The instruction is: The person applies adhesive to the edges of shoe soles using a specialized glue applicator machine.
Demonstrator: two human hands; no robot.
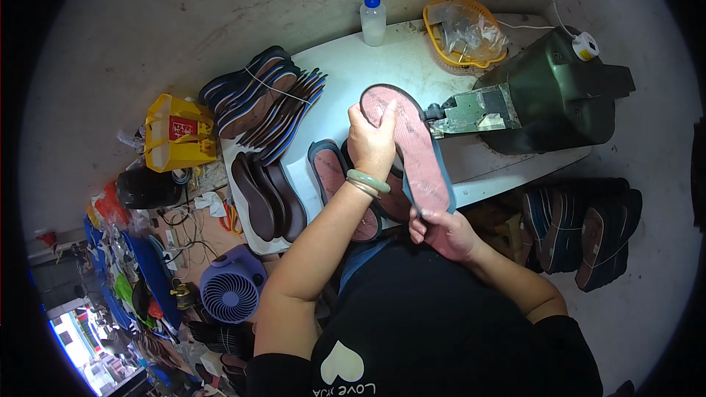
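Both hands clamping one pink-topped insole (412,147), left hand (371,143) gripping its toe, right hand (441,231) pinching the heel, feeding it against the green machine's nozzle (434,112); bundled insole stack (265,99) waiting, several loose insoles (268,198) lying on white table (353,66).

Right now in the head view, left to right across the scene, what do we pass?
Yellow box → tied bundle of insoles → left hand → held insole → dark green machine

Bright glare on the white table (382,62), dim fisheye-bent edges, perhaps slightly soft.
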